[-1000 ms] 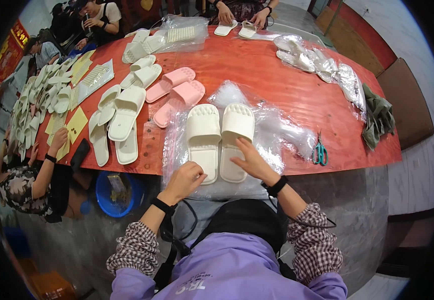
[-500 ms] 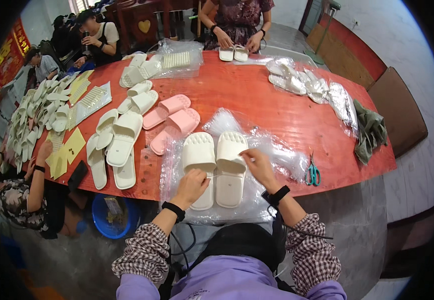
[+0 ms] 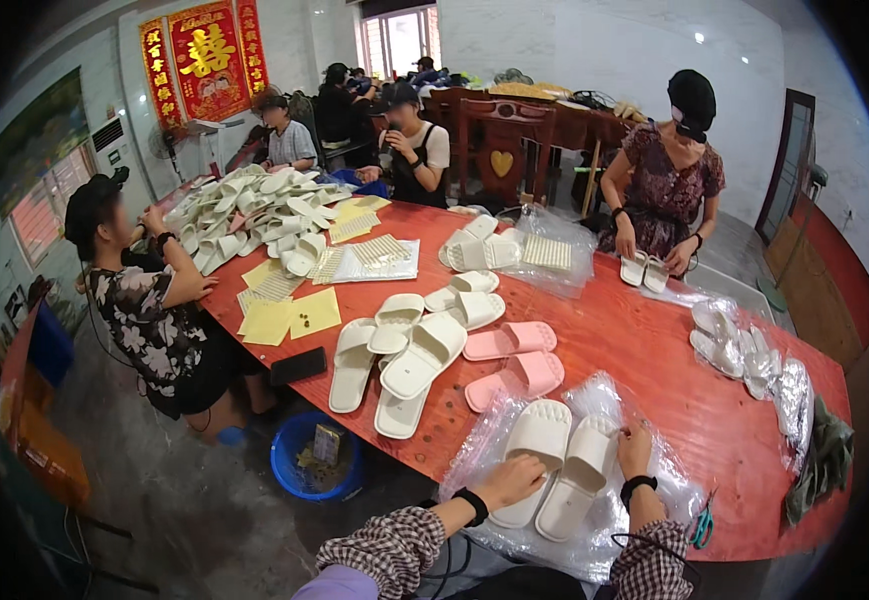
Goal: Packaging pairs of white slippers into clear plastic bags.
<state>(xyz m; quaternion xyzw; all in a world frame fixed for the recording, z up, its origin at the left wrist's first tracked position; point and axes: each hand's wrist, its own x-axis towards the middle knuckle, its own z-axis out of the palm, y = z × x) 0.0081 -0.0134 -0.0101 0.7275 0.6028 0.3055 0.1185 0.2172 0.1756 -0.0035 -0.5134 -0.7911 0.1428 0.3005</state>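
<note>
A pair of white slippers lies side by side on clear plastic bags at the near edge of the red table. Over the sole of the left slipper (image 3: 536, 435) rests my left hand (image 3: 516, 481), fingers curled closed. My right hand (image 3: 636, 449) is at the outer edge of the right slipper's strap, thumb and fingers pinched together; the right slipper (image 3: 586, 468) lies beneath. What either hand pinches is too small to make out. Crumpled clear plastic bags (image 3: 666, 480) spread to the right of the pair.
Pink slippers (image 3: 532, 375) and more white slippers (image 3: 421, 355) lie to the left. Scissors (image 3: 702, 525) are by my right forearm. A slipper heap (image 3: 254, 205), yellow cards (image 3: 315, 312) and a black phone (image 3: 297, 366) lie farther left. A blue basket (image 3: 284, 470) stands below. Co-workers sit or stand around the table.
The view has swung up and left, so the slippers now appear lower right. Both hands stay at the same pair; a thin strand seen near my left hand earlier no longer shows.
</note>
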